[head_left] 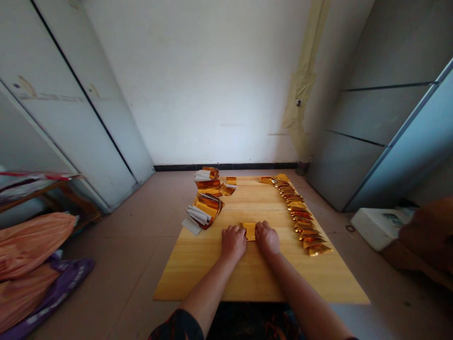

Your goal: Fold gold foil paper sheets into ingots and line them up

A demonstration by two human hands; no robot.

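Gold foil paper (250,232), one piece: on the wooden tabletop (198,278), front of centre, ends held under curled fingers of left hand (234,242) and right hand (268,238); uneven pulling could skew or tear it. Folded foil row (301,215), right side: an outward right-hand sweep might scatter it.

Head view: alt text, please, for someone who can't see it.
A person's left grip and right grip hold opposite ends of a gold foil sheet on a wooden tabletop. Curled foil stacks lie at left, a row of folded foil pieces at right.
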